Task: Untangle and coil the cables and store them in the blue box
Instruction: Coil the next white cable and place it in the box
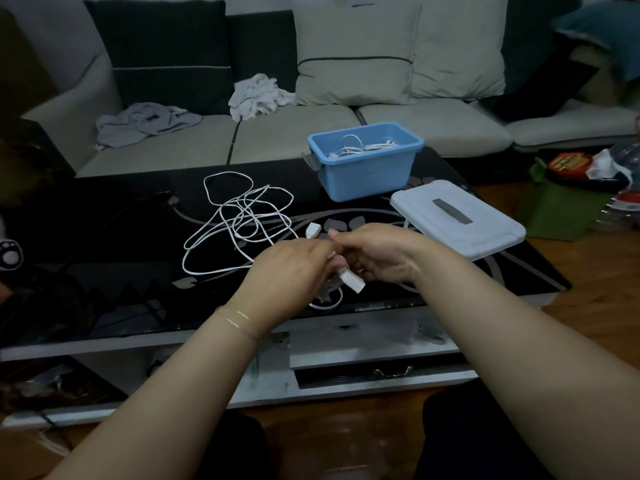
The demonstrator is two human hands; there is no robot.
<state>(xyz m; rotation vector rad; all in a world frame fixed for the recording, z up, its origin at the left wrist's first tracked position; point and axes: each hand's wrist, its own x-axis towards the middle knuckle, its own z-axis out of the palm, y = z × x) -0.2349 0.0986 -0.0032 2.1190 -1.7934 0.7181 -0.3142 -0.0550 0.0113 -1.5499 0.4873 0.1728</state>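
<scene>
No text can be read; the red lid's (568,163) print is blurred

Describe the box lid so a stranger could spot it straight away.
Start at the black table in front of the sofa. Right of the open blue box, at the table's right edge, lies the lid: flat, pale, with a grey handle strip on top, unlike the loose white cable to its left.

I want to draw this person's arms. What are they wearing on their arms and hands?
Both forearms are bare, with no sleeves in view and no gloves. The left wrist carries a thin, light-coloured bracelet. The left hand and right hand show no rings that I can make out.
</scene>
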